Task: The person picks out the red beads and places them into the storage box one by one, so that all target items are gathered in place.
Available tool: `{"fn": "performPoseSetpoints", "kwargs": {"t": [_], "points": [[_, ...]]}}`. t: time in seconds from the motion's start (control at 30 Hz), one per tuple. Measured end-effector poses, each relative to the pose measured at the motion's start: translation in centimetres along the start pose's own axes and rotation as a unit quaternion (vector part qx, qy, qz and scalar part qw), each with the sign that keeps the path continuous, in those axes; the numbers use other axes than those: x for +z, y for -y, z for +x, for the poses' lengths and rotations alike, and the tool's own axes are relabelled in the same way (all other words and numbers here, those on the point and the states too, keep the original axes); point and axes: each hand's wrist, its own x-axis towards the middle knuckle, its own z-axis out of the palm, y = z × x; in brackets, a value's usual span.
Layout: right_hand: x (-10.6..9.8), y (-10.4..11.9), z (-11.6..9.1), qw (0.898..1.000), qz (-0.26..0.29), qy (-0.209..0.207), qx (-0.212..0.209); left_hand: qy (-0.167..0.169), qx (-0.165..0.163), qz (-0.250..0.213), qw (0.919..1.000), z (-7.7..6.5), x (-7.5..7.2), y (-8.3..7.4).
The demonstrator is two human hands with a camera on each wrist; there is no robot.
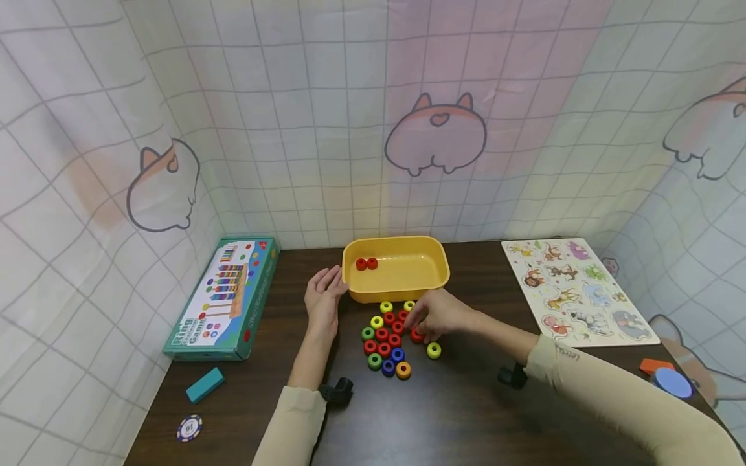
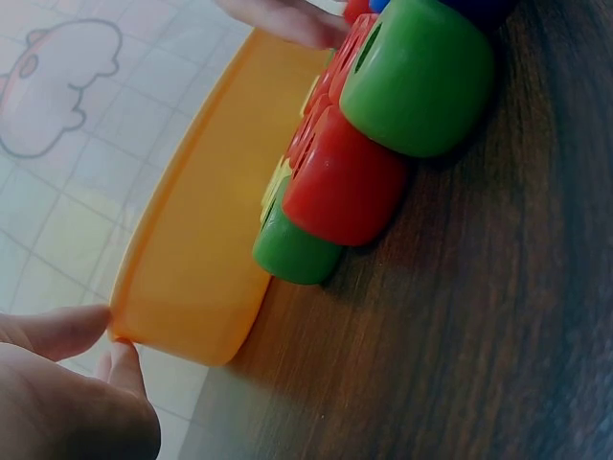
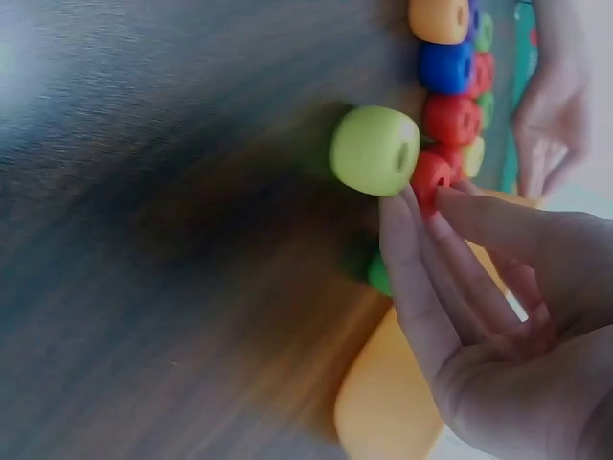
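My right hand [image 1: 443,314] pinches a red ring [image 3: 430,176] between thumb and fingers at the right side of a cluster of rings. Beside it, near the fingertips, lies a yellow-green ring [image 3: 375,151]. The cluster holds several red, yellow, green and blue rings and an orange ring [image 1: 403,370] at its near end. Behind them stands a yellow tray [image 1: 399,296] with two red rings [image 1: 366,264] inside. My left hand [image 1: 323,301] touches the tray's left end, fingers loosely extended, with thumb and a fingertip at the rim in the left wrist view.
A ring game box [image 1: 224,298] lies at the left, with a teal block [image 1: 204,386] and a poker chip [image 1: 189,428] nearer. An animal puzzle board [image 1: 548,281] lies at the right, above an orange piece [image 1: 655,366] and a blue disc [image 1: 673,382]. A patterned curtain [image 1: 326,162] hangs behind.
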Motion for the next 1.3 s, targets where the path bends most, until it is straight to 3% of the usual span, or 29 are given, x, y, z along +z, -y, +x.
{"fn": "performPoseSetpoints", "kwargs": {"t": [0.27,0.53,0.77,1.0,1.13,1.3], "points": [[-3.2,3.4,0.8,0.998,0.058,-0.015,-0.012,0.002,0.001,-0.011,0.9999,0.1,0.0,0.0],[-6.1,5.4,5.5,0.998,0.047,-0.046,0.000,0.001,-0.005,-0.014,0.9999,0.3,-0.4,0.2],[-7.4,4.4,10.6,0.994,0.059,-0.081,0.039,-0.009,0.015,-0.004,0.9998,0.6,-0.6,0.9],[-6.5,3.1,14.4,0.988,0.055,-0.121,0.081,-0.008,0.020,-0.005,0.9998,0.6,-0.6,0.9],[-6.1,2.5,15.5,0.985,0.035,-0.140,0.093,-0.007,0.017,-0.005,0.9998,0.7,-0.6,1.1],[-5.6,1.6,16.1,0.984,0.059,-0.135,0.100,-0.003,0.009,-0.007,0.9999,0.8,-0.6,1.2]]}}
